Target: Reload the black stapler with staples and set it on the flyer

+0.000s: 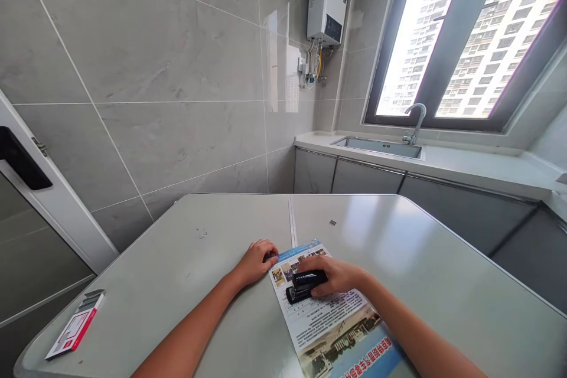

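Note:
A printed leaflet [328, 319] with small photos, dark text and a blue border lies slantwise on the pale table. My left hand [257, 263] rests at its upper left corner, fingers curled and thumb over the paper's edge. Black and glossy, a stapler [302, 286] is in my right hand [339, 274], above the leaflet's upper part; its nose points left. My fingers wrap its back end. I cannot tell whether the stapler's base touches the paper or has paper in its jaws.
Loose staples [201, 234] are scattered on the table's [221, 319] left half. A short staple strip [332, 222] lies beyond the leaflet. Near the left edge sits a red and white box [77, 326]. Behind stands a counter with a sink [381, 146]; a door [57, 207] is at left.

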`<control>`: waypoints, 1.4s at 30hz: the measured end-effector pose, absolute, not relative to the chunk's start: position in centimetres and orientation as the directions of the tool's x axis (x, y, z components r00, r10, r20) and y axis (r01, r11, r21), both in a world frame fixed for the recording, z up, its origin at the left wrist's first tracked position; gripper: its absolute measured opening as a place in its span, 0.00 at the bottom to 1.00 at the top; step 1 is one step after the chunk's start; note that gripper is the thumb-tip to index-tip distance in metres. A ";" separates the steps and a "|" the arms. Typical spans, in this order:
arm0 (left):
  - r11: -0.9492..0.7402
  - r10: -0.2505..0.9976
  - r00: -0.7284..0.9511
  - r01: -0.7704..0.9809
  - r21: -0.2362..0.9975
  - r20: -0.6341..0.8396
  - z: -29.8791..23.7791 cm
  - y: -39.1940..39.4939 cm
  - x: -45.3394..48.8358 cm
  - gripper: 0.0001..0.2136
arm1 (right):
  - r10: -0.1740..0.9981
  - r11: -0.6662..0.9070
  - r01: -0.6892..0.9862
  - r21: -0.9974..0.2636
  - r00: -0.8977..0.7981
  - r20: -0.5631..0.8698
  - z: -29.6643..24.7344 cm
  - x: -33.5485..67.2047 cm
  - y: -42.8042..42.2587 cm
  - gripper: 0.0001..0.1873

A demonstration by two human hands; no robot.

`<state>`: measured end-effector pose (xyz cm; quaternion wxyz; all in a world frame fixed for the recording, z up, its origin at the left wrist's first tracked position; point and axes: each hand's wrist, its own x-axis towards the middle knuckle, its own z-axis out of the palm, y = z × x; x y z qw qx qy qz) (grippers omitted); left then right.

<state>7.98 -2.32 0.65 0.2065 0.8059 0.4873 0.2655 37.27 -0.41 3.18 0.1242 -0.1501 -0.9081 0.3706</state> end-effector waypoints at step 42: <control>-0.277 0.953 0.163 0.812 0.514 0.255 0.1 1.0 -3.3 0.10 | 0.873 0.451 0.583 -0.676 -0.129 0.471 2.9 33.1 7.1 0.21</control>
